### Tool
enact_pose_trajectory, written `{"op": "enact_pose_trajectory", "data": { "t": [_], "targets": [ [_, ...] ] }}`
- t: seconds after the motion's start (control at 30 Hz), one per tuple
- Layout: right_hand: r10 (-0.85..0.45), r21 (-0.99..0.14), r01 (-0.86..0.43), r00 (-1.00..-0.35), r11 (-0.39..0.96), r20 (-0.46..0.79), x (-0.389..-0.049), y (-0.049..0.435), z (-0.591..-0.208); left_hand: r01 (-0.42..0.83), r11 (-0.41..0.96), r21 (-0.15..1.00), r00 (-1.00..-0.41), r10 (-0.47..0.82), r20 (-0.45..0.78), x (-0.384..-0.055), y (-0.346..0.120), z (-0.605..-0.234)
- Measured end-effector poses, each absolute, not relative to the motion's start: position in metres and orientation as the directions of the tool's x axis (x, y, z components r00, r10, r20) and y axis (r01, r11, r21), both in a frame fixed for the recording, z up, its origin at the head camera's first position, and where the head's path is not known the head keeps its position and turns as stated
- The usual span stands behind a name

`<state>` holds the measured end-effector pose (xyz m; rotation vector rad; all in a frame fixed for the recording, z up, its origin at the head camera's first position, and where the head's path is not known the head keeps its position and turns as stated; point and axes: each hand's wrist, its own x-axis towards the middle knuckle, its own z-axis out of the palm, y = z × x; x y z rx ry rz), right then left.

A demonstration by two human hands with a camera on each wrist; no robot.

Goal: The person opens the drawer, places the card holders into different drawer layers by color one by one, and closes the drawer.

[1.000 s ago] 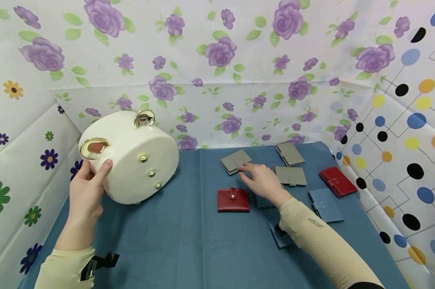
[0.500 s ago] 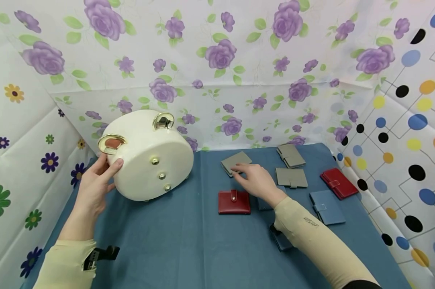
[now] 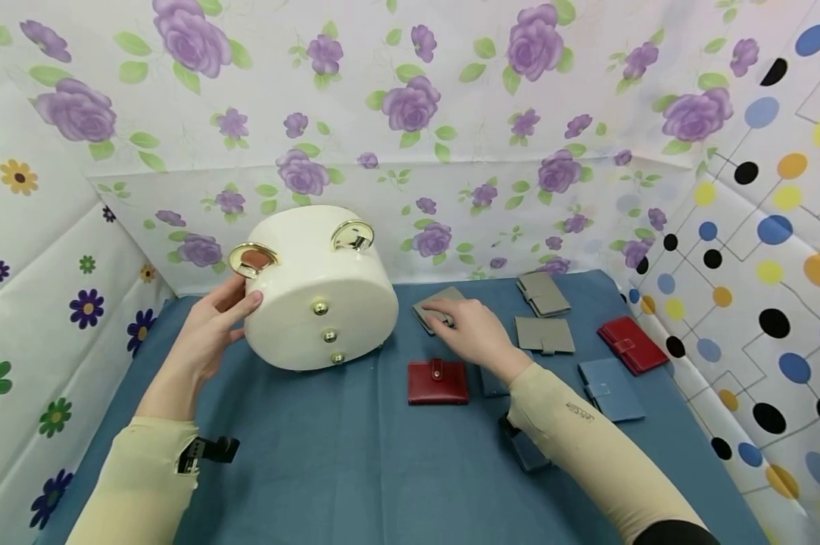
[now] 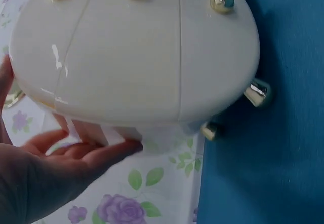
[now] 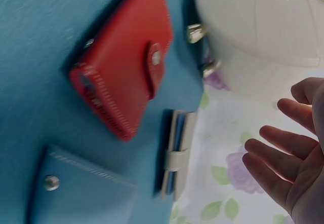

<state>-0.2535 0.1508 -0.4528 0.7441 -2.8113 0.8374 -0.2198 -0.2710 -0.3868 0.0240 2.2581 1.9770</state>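
Note:
My left hand (image 3: pixel 212 329) grips the side of a glossy cream rounded case (image 3: pixel 321 250), its thumb at the front edge and fingers on the side wall. The case has gold ring handles on top, gold ball knobs down its front and small gold feet, seen in the left wrist view. My right hand (image 3: pixel 474 333) holds nothing; its fingers are relaxed over a grey wallet (image 3: pixel 449 292), which it partly covers in the head view. Just in front lies a dark red wallet (image 3: pixel 438 384) with a snap strap, also large in the right wrist view.
Two more grey wallets (image 3: pixel 544 334) lie at the back right. A bright red wallet (image 3: pixel 631 344) and a light blue one (image 3: pixel 612 390) are farther right. Darker blue wallets (image 3: pixel 528 452) sit partly under my right arm. Patterned walls (image 3: pixel 410 227) border the blue cloth.
My left hand has moved the cream case to the right, toward the wallets, and turned it more level. My right hand has shifted only slightly, staying over the grey wallet.

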Motion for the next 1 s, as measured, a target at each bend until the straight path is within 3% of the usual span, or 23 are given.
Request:
{"op": "enact_pose_trajectory", "data": {
  "t": [0.27,0.5,1.0],
  "targets": [
    [-0.438,-0.491,-0.506,-0.862,0.709,0.256,-0.251,0.136,-0.434,-0.037,0.283,0.959,-0.971,0.217,-0.101,-0.237,-0.28,-0.382],
    [-0.434,-0.478,-0.51,-0.86,0.715,0.268,-0.246,0.13,-0.428,0.008,0.464,0.886,-0.965,0.237,-0.115,-0.238,-0.282,-0.365],
    [-0.426,-0.5,-0.484,-0.874,0.718,0.234,-0.25,0.124,-0.428,-0.02,0.502,0.865,-0.967,0.211,-0.145,-0.233,-0.276,-0.35]
  ]
}}
